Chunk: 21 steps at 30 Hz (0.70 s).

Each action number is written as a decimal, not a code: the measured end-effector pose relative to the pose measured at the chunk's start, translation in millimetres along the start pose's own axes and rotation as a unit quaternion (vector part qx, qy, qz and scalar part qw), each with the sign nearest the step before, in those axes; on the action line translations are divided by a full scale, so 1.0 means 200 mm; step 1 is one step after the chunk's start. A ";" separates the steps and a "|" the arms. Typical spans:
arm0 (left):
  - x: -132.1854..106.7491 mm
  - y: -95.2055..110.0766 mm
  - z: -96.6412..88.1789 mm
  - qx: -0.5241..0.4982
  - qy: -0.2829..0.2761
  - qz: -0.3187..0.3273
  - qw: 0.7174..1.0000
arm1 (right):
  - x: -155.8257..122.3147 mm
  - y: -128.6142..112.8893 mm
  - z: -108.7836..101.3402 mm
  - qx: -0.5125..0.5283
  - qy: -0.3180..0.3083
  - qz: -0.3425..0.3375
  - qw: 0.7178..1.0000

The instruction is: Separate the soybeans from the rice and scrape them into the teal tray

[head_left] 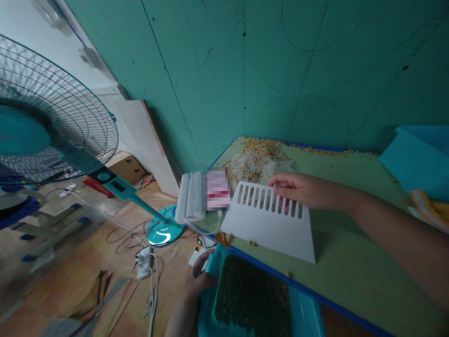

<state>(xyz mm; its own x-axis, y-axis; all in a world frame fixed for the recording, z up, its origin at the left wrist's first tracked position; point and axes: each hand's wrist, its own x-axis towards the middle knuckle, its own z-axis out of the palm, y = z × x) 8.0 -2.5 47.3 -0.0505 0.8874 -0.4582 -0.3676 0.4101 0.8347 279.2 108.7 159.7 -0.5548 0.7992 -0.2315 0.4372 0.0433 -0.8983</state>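
The right hand gripped the slotted edge of a white scraper, thumb on the near side and some fingertips showing through the slots. The scraper stood tilted over the left part of the table, its plain edge toward the table's near side. The left hand, below the table's near edge, was curled around the rim of a blue tub.

The work looked partway along. The tub, just under the table's near edge, already held a broad layer of small dark green grains; that much seemed gathered. A heap of yellow beans and white grains lay mixed at the table's far left corner, with more yellow beans trailing along the far edge, so clearing those appeared left to do. A few stray beans also sat by the table's near edge. The heap lay just beyond the right hand and the scraper, and well apart from the left hand.

Farther out, a white device and a blurred pink packet were at the table's left end, a blue folded item was at its far right, and a fan stood off to its left.
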 end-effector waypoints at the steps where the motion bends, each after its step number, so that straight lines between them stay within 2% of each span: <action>1: 0.00 0.00 0.01 -0.006 0.004 -0.003 1.000 | 0.00 0.00 0.00 0.002 -0.004 0.000 1.000; 13: 0.03 0.01 0.06 0.005 0.007 -0.014 1.000 | -0.03 -0.02 -0.01 0.000 -0.073 0.029 0.997; 21: 0.03 0.04 0.05 0.015 0.010 0.008 1.000 | -0.05 -0.08 0.04 -0.031 -0.172 0.040 0.984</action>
<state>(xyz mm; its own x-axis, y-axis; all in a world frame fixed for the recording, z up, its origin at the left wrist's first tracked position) 14.7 8.4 53.4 -0.0741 0.8896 -0.4507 -0.3383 0.4028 0.8505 272.1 94.5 172.8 -0.7185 0.5515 -0.4238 0.5267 0.0334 -0.8494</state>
